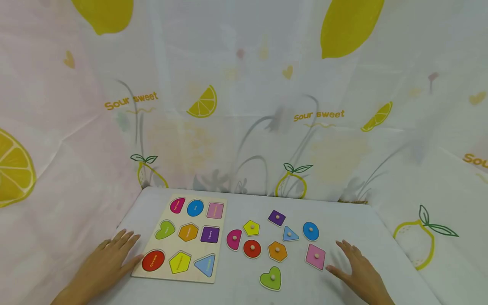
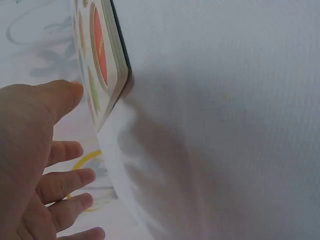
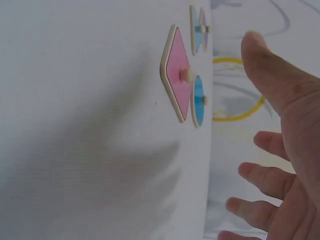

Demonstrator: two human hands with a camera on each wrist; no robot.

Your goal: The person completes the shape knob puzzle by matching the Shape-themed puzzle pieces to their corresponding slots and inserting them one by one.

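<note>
In the head view a wooden shape puzzle board (image 1: 192, 252) lies at the left of the table, with nine... several coloured, labelled shapes on it. Beside its near left corner is my left hand (image 1: 104, 264), fingers spread and holding nothing. My right hand (image 1: 360, 271) hovers at the right with spread fingers, nearest the pink knobbed piece (image 1: 313, 259). Other knobbed pieces lie loose between board and right hand: a blue oval (image 1: 311, 234), an orange hexagon (image 1: 283, 256), a red circle (image 1: 248, 254), a green heart (image 1: 267, 283).
More loose pieces lie here: a magenta half round (image 1: 231, 243), a yellow pentagon (image 1: 248, 231), a purple square (image 1: 280, 220) and a light blue triangle (image 1: 291, 238). A lemon-printed cloth (image 1: 248, 140) hangs behind the white table (image 1: 236, 292).
</note>
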